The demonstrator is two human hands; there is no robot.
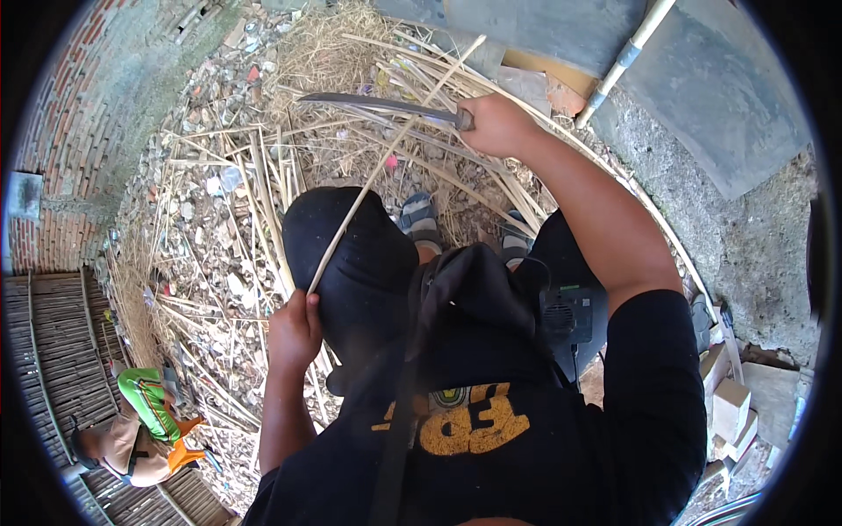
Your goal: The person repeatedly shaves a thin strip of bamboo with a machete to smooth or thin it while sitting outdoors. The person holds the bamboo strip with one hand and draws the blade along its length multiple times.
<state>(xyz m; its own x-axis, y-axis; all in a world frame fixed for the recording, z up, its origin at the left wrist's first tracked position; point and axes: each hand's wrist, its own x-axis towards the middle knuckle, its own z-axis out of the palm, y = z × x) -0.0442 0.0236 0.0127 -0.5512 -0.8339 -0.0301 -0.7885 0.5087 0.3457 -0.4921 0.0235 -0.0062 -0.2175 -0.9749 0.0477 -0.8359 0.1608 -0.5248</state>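
Note:
My left hand (295,331) is closed around the near end of a long thin bamboo strip (364,195). The strip slants up and to the right, past my bent left knee in black trousers. In my closed right hand (498,125) is the handle of a machete (373,103), its long, slightly curved blade pointing left. Blade and strip cross near the machete's handle end; whether they touch, I cannot tell. Below the blade, my feet in striped sandals (421,219) rest among loose strips.
Several cut bamboo strips (263,197) and a heap of dry straw (338,53) litter the stony ground. A brick wall (79,131) rises at left, grey panels (719,96) and a pole (627,61) at right. Another person (140,430) sits at lower left by a bamboo-slat wall (61,351).

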